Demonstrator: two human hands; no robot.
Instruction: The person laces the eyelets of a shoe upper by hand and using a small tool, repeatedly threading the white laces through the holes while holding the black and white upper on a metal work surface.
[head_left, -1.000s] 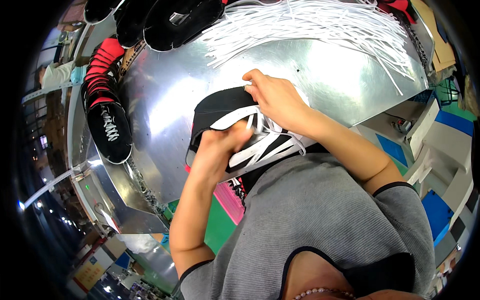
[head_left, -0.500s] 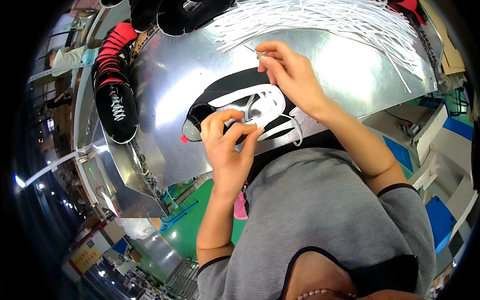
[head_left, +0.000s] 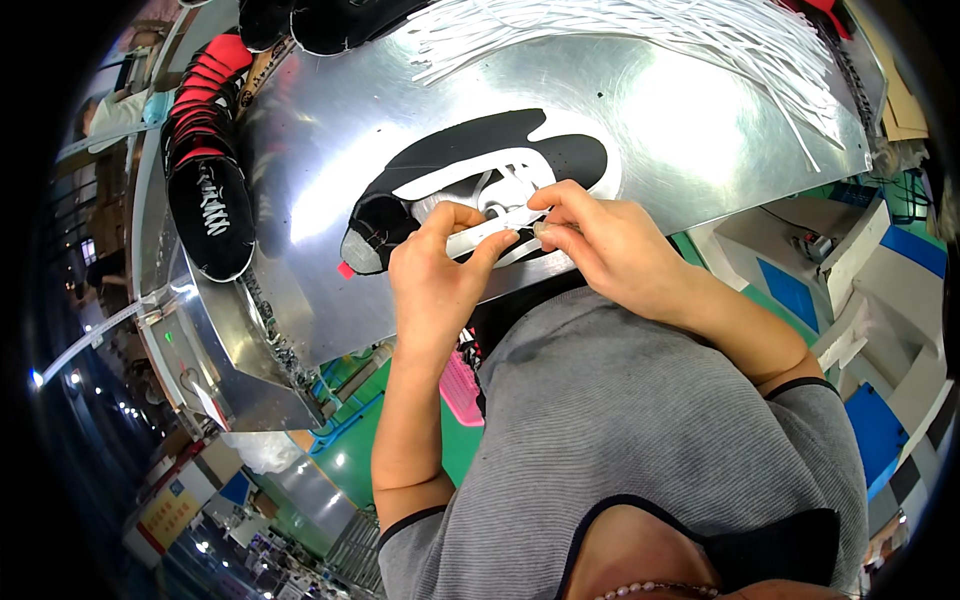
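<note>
A black shoe upper (head_left: 460, 135) with white trim lies on the metal table, its grey end with a red tab toward the left. White shoelace (head_left: 512, 190) loops across its opening. My left hand (head_left: 435, 275) pinches the white eyelet strip of the upper at its near side, thumb and index finger together. Close beside it, my right hand (head_left: 620, 255) has thumb and forefinger closed at the same strip, apparently on the lace; the fingertips hide most of what they hold. Both hands nearly touch over the upper.
Many loose white laces (head_left: 640, 35) are spread along the far side of the metal table (head_left: 690, 130). At the left, a row of black and red shoe uppers (head_left: 210, 215) stands nested together. More black uppers (head_left: 350, 25) lie at the far left. The table's near edge is against my body.
My right hand has come down from beyond the upper to its near edge, beside my left hand. The lace loop that hung over the near side is drawn in. The upper appears slightly farther left.
</note>
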